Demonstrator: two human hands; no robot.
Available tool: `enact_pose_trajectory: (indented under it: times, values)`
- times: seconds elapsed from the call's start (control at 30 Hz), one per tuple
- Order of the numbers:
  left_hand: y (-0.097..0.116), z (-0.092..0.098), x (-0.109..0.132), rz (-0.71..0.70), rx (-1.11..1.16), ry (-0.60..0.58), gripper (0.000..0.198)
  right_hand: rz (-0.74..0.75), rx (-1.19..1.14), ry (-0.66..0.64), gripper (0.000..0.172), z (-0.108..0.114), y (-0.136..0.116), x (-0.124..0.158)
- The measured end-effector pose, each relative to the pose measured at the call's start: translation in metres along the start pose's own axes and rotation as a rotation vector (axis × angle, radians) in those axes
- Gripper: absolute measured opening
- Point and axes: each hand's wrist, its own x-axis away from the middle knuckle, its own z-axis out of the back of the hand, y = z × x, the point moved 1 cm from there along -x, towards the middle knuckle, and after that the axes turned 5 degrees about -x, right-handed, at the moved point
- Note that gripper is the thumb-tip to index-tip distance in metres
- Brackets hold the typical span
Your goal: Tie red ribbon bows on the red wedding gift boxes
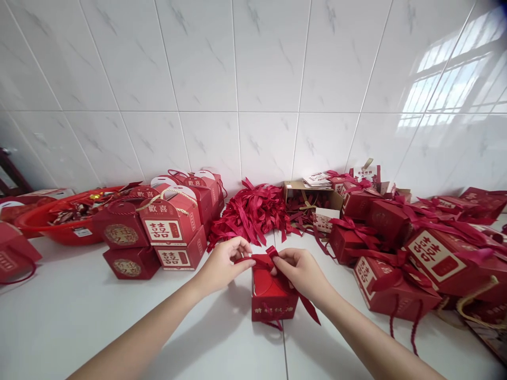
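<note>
In the head view a small red gift box (274, 295) with gold characters stands on the white tiled surface in front of me. A dark red ribbon (309, 309) lies across its top, with one tail hanging at the right side. My left hand (227, 266) pinches the ribbon between thumb and finger at the box's left top edge. On the other side, my right hand (299, 270) pinches a loop of the same ribbon above the box. A thin red cord (273, 323) hangs down the box's front.
Behind the box lies a heap of red ribbons (257, 211). Stacked red boxes (170, 224) stand left, beside a red basin (71, 232) of wrapped sweets. At right are many ribboned boxes (396, 285) and an open cardboard box (336, 199). A tiled wall (265, 79) rises behind.
</note>
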Motion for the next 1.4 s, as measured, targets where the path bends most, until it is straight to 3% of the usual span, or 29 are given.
enact_pose_trajectory:
  times: [0.1, 0.23, 0.43, 0.53, 0.67, 0.73, 0.83, 0.93, 1.17, 1.3, 1.4]
  values:
    - [0.015, 0.01, 0.0, -0.121, -0.111, -0.02, 0.01, -0.007, 0.017, 0.003, 0.017, 0.001, -0.002, -0.002]
    - [0.044, 0.018, -0.005, -0.34, -0.305, -0.15, 0.016, 0.025, 0.104, 0.002, 0.014, 0.0, -0.003, -0.004]
    - [0.072, 0.007, -0.039, -0.526, -0.591, -0.292, 0.027, 0.194, 0.137, -0.105, 0.015, 0.0, -0.002, 0.001]
    - [0.068, -0.004, -0.056, -0.522, -0.554, -0.27, 0.02, 0.206, 0.125, -0.149, 0.018, 0.003, 0.0, 0.003]
    - [0.044, -0.012, -0.056, -0.42, -0.405, 0.036, 0.008, 0.174, 0.012, -0.166, 0.033, 0.004, -0.001, 0.004]
    - [0.028, -0.012, -0.047, -0.288, -0.261, 0.099, 0.024, 0.164, -0.012, -0.177, 0.037, 0.004, -0.003, 0.005]
    - [0.011, -0.012, -0.03, -0.151, -0.087, -0.024, 0.037, 0.172, -0.017, -0.187, 0.039, 0.004, -0.004, 0.005]
    - [0.006, -0.012, -0.017, -0.143, 0.009, -0.111, 0.027, 0.171, -0.029, -0.17, 0.039, 0.003, -0.004, 0.004]
    - [0.007, -0.019, -0.007, -0.118, 0.116, -0.032, 0.02, 0.172, -0.036, -0.035, 0.038, 0.0, 0.005, 0.003]
    - [0.006, -0.022, -0.003, -0.153, 0.167, -0.068, 0.014, 0.203, -0.094, 0.045, 0.026, -0.002, 0.012, 0.002]
    - [0.005, -0.026, -0.002, -0.19, 0.178, -0.101, 0.013, 0.178, -0.164, 0.058, 0.031, -0.003, 0.016, 0.001]
